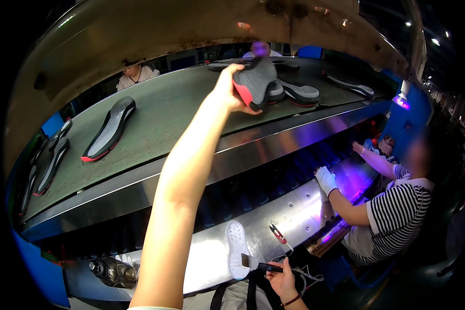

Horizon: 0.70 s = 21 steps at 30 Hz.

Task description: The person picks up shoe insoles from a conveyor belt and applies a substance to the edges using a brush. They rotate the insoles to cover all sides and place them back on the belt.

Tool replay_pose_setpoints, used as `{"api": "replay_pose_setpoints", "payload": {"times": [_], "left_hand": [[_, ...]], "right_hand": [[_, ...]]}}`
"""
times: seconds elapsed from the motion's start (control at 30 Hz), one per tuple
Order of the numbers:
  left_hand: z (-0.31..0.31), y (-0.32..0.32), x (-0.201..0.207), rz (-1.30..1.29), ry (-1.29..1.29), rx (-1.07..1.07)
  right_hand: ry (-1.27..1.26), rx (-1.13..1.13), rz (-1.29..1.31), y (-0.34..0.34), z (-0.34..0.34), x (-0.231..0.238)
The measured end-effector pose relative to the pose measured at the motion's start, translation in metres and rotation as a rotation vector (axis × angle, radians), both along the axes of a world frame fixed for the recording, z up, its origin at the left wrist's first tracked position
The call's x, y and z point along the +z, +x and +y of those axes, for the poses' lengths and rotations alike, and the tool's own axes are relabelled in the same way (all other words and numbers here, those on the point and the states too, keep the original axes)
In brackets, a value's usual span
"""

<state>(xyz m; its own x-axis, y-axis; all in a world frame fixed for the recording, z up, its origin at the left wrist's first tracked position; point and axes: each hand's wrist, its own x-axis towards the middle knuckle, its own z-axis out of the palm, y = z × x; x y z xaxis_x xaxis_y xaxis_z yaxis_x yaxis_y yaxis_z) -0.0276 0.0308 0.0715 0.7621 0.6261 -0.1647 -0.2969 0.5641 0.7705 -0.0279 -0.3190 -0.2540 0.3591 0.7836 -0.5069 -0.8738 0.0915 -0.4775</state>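
Left hand [225, 92]: reaching far out across the green conveyor belt [175, 98], fingers curled firmly round the heel end of a red-heeled grey shoe sole [258, 80]
Held sole: tilted up over the far half of the belt, right in front of a cluster of grey soles [302, 93]; touching them or clear, hard to tell
Right hand [282, 283]: down at the near edge, fingers closed round the black handle of a flat brush [264, 266]
Brush: pointing left, bristles over the lower part of a white perforated sole [236, 237]; pressing or just above, impossible to tell
White sole: lying on the steel work ledge [204, 263], right of the left forearm
Snips: red-handled thread snips [277, 233] lying just right of the white sole
Bottle: dark-capped bottle [113, 273] over at the ledge's left end
Belt: carrying a long grey sole [110, 129] left of centre, more at the left end
Right side: co-worker [392, 217] in stripes, white-gloved hand [325, 180] at the ledge, purple lamp [401, 101] glowing above
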Motion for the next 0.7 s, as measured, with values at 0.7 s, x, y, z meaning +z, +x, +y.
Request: {"api": "replay_pose_setpoints", "payload": {"times": [0.7], "left_hand": [[0.000, 0.055, -0.038, 0.216, 1.722, 1.040]], "right_hand": [[0.016, 0.103, -0.001, 0.002, -0.001, -0.008]]}}
